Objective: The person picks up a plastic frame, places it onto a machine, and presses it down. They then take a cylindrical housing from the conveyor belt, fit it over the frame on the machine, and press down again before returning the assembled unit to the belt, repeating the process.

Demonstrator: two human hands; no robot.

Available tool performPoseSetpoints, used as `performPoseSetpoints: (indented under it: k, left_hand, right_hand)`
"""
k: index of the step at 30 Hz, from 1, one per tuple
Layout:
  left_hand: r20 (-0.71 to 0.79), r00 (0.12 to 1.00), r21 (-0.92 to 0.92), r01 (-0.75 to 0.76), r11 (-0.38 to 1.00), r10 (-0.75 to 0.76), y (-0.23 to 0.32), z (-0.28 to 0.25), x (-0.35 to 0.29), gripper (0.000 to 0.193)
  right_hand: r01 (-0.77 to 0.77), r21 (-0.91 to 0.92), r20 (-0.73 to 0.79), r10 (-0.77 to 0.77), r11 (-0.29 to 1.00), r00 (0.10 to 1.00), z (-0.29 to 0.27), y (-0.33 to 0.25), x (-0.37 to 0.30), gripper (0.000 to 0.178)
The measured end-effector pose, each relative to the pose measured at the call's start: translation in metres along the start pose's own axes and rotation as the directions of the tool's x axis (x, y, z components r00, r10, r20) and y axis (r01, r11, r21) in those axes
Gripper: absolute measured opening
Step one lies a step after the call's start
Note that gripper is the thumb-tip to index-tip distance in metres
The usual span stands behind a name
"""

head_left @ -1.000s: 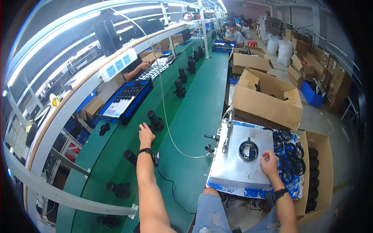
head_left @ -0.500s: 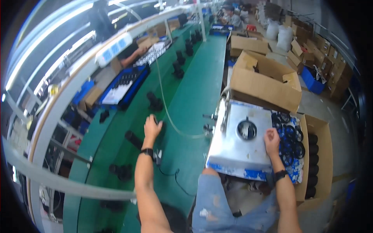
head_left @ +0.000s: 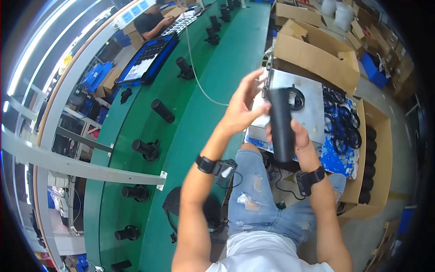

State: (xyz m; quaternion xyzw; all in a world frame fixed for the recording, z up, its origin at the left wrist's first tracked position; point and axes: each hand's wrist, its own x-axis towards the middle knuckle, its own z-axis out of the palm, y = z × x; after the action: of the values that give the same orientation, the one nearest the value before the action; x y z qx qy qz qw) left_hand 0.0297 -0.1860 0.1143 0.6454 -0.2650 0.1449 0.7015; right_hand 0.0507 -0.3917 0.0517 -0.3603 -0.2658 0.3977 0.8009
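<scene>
A black cylinder (head_left: 282, 129) is held up in front of me, above the near edge of a metal box-like fixture (head_left: 312, 120). My right hand (head_left: 300, 138) is closed around its lower part, thumb on one side and fingertips on the other. My left hand (head_left: 244, 102) is open beside its upper part, fingers apart. The left thumb reaches the cylinder's edge; whether it touches I cannot tell. Behind the cylinder, a black ring (head_left: 297, 99) sits on the fixture's top. A metal toggle clamp or chain-like piece (head_left: 267, 77) stands at the fixture's left edge, close to my left fingertips.
Several black cylinders, some on round bases (head_left: 146, 148), stand along the green bench (head_left: 226, 59) at left. Black spoked rings (head_left: 340, 136) lie right of the fixture. Beside them a cardboard box (head_left: 383, 149) holds black cylinders. Across the bench sits a person (head_left: 152, 25).
My left hand has come from the green bench to the fixture. My right hand has moved off the fixture's right side and now grips a black cylinder. The view has tilted down.
</scene>
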Motion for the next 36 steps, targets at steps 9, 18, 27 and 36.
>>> performPoseSetpoints:
  k: [9,18,27,36]
  left_hand:
    - [-0.091,0.932,-0.406,0.287,0.868,-0.351,-0.083,0.11,-0.086,0.055]
    - [0.449,0.721,-0.545,0.689,0.477,-0.528,-0.137,0.097,-0.113,0.051]
    - [0.343,0.622,-0.402,0.774,0.489,-0.703,-0.181,0.11,-0.138,0.029]
    - [0.333,0.648,-0.422,0.752,0.506,-0.685,-0.182,0.115,-0.135,0.024]
  right_hand:
    - [0.407,-0.108,-0.418,-0.413,0.907,0.809,-0.025,-0.011,-0.046,0.077]
    - [0.372,-0.636,-0.173,-0.595,0.676,0.785,-0.044,-0.079,-0.045,0.061]
    - [0.024,-0.678,-0.408,-0.404,0.735,0.819,-0.135,-0.078,0.031,0.054]
    - [-0.109,-0.936,-0.346,-0.823,0.334,0.451,-0.135,-0.015,0.064,0.038]
